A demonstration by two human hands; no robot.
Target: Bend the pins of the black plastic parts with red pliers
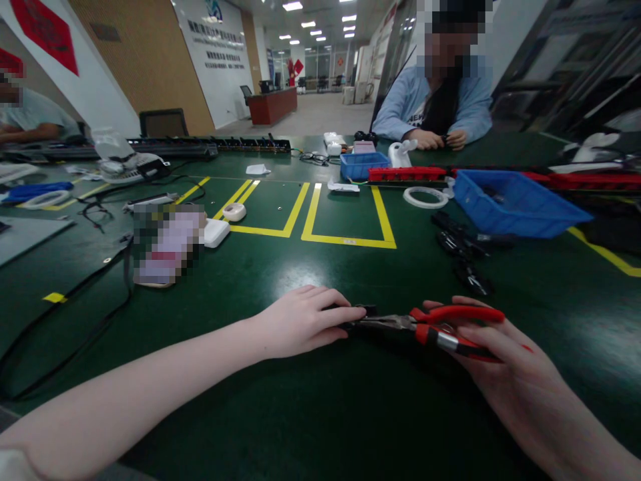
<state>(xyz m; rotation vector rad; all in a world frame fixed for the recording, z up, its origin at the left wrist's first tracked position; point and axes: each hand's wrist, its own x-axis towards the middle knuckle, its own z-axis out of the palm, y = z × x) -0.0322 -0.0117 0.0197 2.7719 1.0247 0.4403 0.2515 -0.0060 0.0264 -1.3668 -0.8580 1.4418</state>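
Red-handled needle-nose pliers (438,327) lie in my right hand (505,354), which is closed around the grips. Their metal jaws point left and reach a small black part (369,310). My left hand (305,321) holds that black part, with the index finger and thumb at the tips of the jaws. Most of the black part is hidden under my left fingers, so its kind does not show. Both hands are just over the green table top (240,414), near its front.
At the right stands a blue bin (521,207), with black plastic-looking parts (463,257) before it. A white tape roll (425,197) lies behind them. To the left are a phone (173,247), a white case (216,232) and a black cable (100,280). A co-worker (435,100) sits opposite.
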